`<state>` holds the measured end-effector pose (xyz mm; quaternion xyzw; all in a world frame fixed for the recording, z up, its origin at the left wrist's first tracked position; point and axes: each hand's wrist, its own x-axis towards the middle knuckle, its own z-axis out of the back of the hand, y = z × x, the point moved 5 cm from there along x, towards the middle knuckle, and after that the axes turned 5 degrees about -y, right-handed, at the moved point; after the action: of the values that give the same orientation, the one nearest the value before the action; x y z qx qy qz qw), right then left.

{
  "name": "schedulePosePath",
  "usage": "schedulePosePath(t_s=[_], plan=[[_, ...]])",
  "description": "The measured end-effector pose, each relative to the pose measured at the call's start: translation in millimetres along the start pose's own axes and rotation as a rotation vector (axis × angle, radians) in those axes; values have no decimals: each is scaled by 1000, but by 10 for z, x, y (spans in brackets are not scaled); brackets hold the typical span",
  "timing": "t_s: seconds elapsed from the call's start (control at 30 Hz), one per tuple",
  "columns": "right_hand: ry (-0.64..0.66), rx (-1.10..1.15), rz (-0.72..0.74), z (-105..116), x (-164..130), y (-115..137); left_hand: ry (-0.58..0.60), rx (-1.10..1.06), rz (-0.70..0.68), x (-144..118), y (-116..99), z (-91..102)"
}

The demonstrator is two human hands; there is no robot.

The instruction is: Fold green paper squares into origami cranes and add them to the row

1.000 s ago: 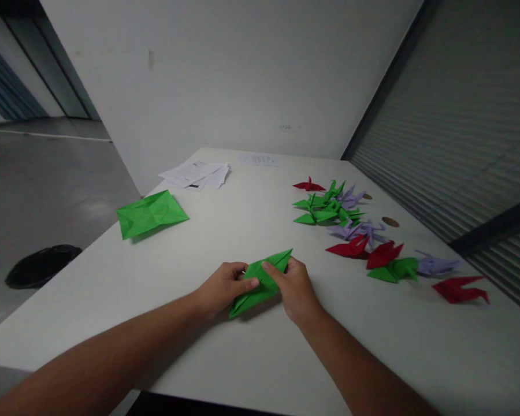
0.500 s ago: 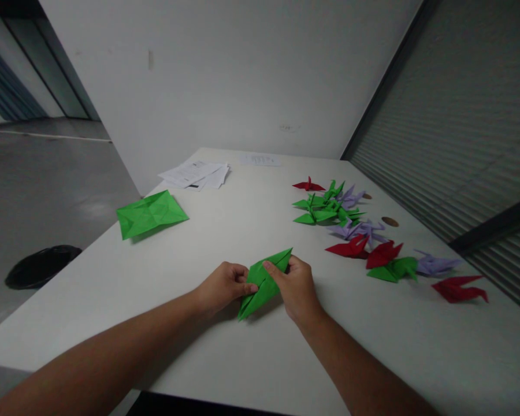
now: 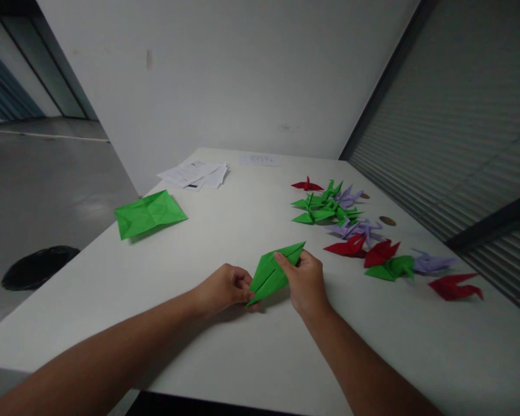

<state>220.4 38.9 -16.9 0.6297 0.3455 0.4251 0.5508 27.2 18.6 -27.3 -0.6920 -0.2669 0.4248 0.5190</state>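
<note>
Two hands, left hand (image 3: pixel 224 287) and right hand (image 3: pixel 305 281), pinch a creased, pointed green paper fold (image 3: pixel 274 271).

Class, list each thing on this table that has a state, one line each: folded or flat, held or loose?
Green paper: partly folded, pinched by left hand and right hand.
Green sheet: creased, lying loose.
Paper cranes: finished, scattered loose.
White papers: flat, stacked loosely.

Left hand (image 3: pixel 225 287) curled, right hand (image 3: pixel 305 280) pinching, forearms converging
</note>
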Motion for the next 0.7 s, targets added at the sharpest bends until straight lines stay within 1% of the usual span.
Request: schedulePosePath(t_s=[0.17, 0.43, 0.57, 0.63, 0.7], plan=[[-14, -3, 5, 15, 11, 18, 33, -29, 1, -19, -20, 3], [-33, 26, 10, 34, 32, 50, 62, -41, 35, -24, 47, 6], [-55, 4, 19, 76, 76, 38, 135, -45, 65, -49, 47, 0], [-52, 1, 24, 79, 77, 37, 160, -104, 73, -64, 21, 1], [-35, -18, 28, 56, 48, 46, 126, -207, 53, -65, -19, 17]])
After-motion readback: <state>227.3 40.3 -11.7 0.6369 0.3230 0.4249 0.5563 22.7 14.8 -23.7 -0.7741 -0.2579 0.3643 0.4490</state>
